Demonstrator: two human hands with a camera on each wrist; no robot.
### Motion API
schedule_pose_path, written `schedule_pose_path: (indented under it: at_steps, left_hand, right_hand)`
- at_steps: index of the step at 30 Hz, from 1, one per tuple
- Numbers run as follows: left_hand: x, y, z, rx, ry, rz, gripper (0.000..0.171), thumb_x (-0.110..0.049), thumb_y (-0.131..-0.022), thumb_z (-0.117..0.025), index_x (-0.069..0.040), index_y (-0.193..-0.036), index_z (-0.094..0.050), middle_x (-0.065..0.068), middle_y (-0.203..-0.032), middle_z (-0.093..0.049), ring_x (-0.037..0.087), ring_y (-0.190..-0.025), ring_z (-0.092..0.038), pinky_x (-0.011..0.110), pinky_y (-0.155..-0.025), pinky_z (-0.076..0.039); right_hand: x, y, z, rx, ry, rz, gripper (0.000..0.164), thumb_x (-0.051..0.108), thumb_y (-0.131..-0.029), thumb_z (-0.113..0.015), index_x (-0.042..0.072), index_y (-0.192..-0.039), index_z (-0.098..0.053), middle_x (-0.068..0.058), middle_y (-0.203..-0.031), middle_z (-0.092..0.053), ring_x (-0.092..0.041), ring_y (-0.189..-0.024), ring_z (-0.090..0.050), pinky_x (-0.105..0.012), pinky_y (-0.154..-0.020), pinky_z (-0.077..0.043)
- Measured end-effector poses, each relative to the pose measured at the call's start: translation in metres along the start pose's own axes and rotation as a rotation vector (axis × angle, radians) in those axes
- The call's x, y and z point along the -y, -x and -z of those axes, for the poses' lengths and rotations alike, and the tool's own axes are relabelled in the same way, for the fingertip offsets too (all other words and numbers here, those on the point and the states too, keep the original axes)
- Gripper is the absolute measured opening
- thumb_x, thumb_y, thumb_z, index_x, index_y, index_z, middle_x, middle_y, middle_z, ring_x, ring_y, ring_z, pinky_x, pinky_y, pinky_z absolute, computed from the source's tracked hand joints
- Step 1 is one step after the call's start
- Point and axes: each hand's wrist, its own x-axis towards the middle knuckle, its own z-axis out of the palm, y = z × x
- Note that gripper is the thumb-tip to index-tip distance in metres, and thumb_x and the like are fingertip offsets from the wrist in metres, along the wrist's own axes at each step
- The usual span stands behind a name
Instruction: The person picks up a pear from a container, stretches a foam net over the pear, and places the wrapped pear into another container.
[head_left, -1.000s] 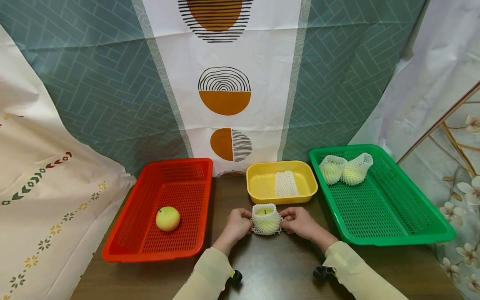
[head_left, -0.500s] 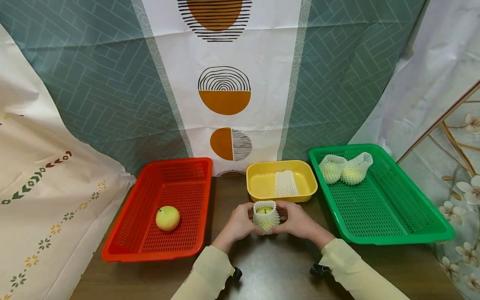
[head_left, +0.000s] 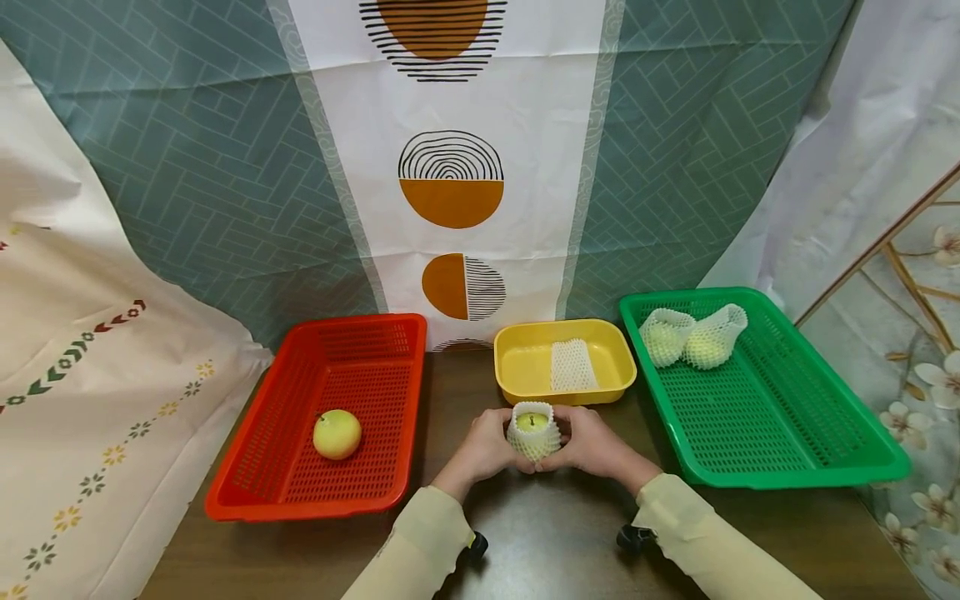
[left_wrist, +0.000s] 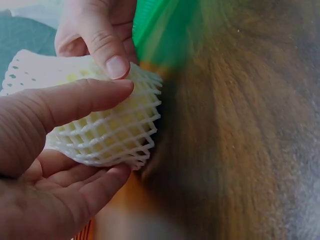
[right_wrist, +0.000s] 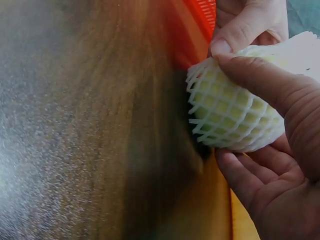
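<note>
A yellow-green pear (head_left: 532,422) with a dark stem sits inside a white foam net sleeve (left_wrist: 107,132), its top showing through the sleeve's open end in the head view. My left hand (head_left: 486,446) grips the sleeved pear from the left, thumb across the near side and fingers curled behind. From the right, my right hand (head_left: 588,442) holds it the same way. Both thumbs nearly meet over the netting in the wrist views. The net's lower edge (right_wrist: 197,127) flares a little past the fruit.
A red basket (head_left: 225,500) at left holds one bare pear (head_left: 337,434). Behind the hands, a yellow tray (head_left: 521,396) holds flat foam netting (head_left: 573,365). The green basket (head_left: 795,479) at right contains two sleeved pears (head_left: 707,343). All stand on a brown wooden table (head_left: 540,542).
Both hands have gone from pinching the sleeve's lower edges at the sides to wrapping round the sleeved pear. The sleeve's spread bottom edge is now gathered closer to the fruit.
</note>
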Motion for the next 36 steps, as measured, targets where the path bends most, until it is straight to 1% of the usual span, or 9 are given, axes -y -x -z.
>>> schedule_pose_path:
  at_steps: [5, 9, 13, 16, 22, 26, 30, 33, 36]
  left_hand:
    - [0.004, 0.004, 0.003, 0.032, 0.117, -0.006, 0.063, -0.015, -0.048, -0.092, -0.016, -0.104, -0.065, -0.004, -0.092, -0.068, 0.013, -0.084, -0.06, 0.028, -0.074, -0.05]
    - [0.001, 0.009, 0.012, 0.087, 0.292, -0.015, 0.062, -0.014, -0.057, -0.089, -0.011, -0.112, -0.063, 0.003, -0.099, -0.069, 0.015, -0.086, -0.065, 0.028, -0.075, -0.053]
    - [-0.008, 0.012, 0.024, 0.104, 0.437, -0.02, 0.061, -0.017, -0.066, -0.085, -0.009, -0.12, -0.059, 0.006, -0.106, -0.068, 0.019, -0.091, -0.067, 0.03, -0.077, -0.055]
    - [-0.017, 0.013, 0.031, 0.075, 0.471, -0.004, 0.06, -0.024, -0.071, -0.082, -0.008, -0.123, -0.057, 0.006, -0.107, -0.067, 0.018, -0.093, -0.067, 0.031, -0.079, -0.056]
    - [-0.03, 0.015, 0.041, 0.008, 0.519, 0.011, 0.059, -0.031, -0.079, -0.074, -0.007, -0.128, -0.053, 0.008, -0.112, -0.067, 0.018, -0.097, -0.066, 0.033, -0.085, -0.053]
    - [-0.033, 0.017, 0.043, 0.001, 0.538, 0.003, 0.058, -0.031, -0.081, -0.072, -0.006, -0.129, -0.052, 0.009, -0.113, -0.067, 0.018, -0.098, -0.066, 0.034, -0.087, -0.053]
    - [-0.035, 0.018, 0.045, -0.014, 0.563, -0.018, 0.058, -0.032, -0.082, -0.072, -0.004, -0.129, -0.052, 0.011, -0.114, -0.067, 0.018, -0.099, -0.066, 0.033, -0.087, -0.053]
    - [-0.037, 0.019, 0.047, -0.027, 0.581, -0.029, 0.058, -0.033, -0.082, -0.071, -0.003, -0.128, -0.053, 0.012, -0.115, -0.067, 0.017, -0.099, -0.066, 0.033, -0.087, -0.053]
    - [-0.038, 0.019, 0.05, -0.036, 0.579, -0.027, 0.058, -0.034, -0.08, -0.072, -0.005, -0.127, -0.055, 0.011, -0.114, -0.067, 0.018, -0.099, -0.067, 0.034, -0.089, -0.052]
  right_hand:
    - [0.0, 0.001, -0.004, -0.01, 0.011, -0.019, 0.077, 0.049, -0.055, -0.086, 0.026, -0.121, -0.053, 0.008, -0.11, -0.061, -0.011, -0.096, -0.06, -0.031, -0.084, -0.053]
    - [0.008, 0.004, -0.002, -0.021, -0.078, -0.009, 0.073, 0.046, -0.06, -0.085, 0.023, -0.121, -0.052, 0.004, -0.11, -0.061, -0.015, -0.094, -0.061, -0.029, -0.081, -0.054]
    - [0.021, 0.006, 0.007, -0.047, -0.172, 0.019, 0.064, 0.041, -0.07, -0.08, 0.017, -0.122, -0.053, -0.001, -0.11, -0.062, -0.018, -0.091, -0.063, -0.027, -0.077, -0.055]
    - [0.032, 0.006, 0.013, -0.067, -0.194, 0.011, 0.058, 0.044, -0.076, -0.074, 0.018, -0.123, -0.053, -0.001, -0.111, -0.063, -0.017, -0.091, -0.064, -0.027, -0.077, -0.055]
    - [0.046, 0.007, 0.023, -0.081, -0.255, -0.031, 0.055, 0.047, -0.084, -0.064, 0.016, -0.127, -0.052, -0.003, -0.118, -0.061, -0.021, -0.097, -0.062, -0.037, -0.085, -0.054]
    - [0.053, 0.005, 0.025, -0.087, -0.3, -0.071, 0.062, 0.048, -0.081, -0.068, 0.014, -0.129, -0.048, -0.005, -0.119, -0.061, -0.02, -0.1, -0.063, -0.036, -0.088, -0.053]
    - [0.062, 0.001, 0.026, -0.091, -0.356, -0.104, 0.071, 0.048, -0.074, -0.074, 0.014, -0.129, -0.046, -0.007, -0.119, -0.062, -0.02, -0.098, -0.065, -0.034, -0.085, -0.054]
    - [0.068, -0.003, 0.027, -0.093, -0.363, -0.098, 0.07, 0.045, -0.071, -0.078, 0.013, -0.126, -0.049, -0.008, -0.116, -0.064, -0.02, -0.095, -0.066, -0.034, -0.082, -0.055]
    - [0.073, -0.006, 0.029, -0.08, -0.364, -0.067, 0.064, 0.038, -0.073, -0.078, 0.01, -0.124, -0.052, -0.01, -0.114, -0.065, -0.021, -0.092, -0.067, -0.034, -0.079, -0.056]
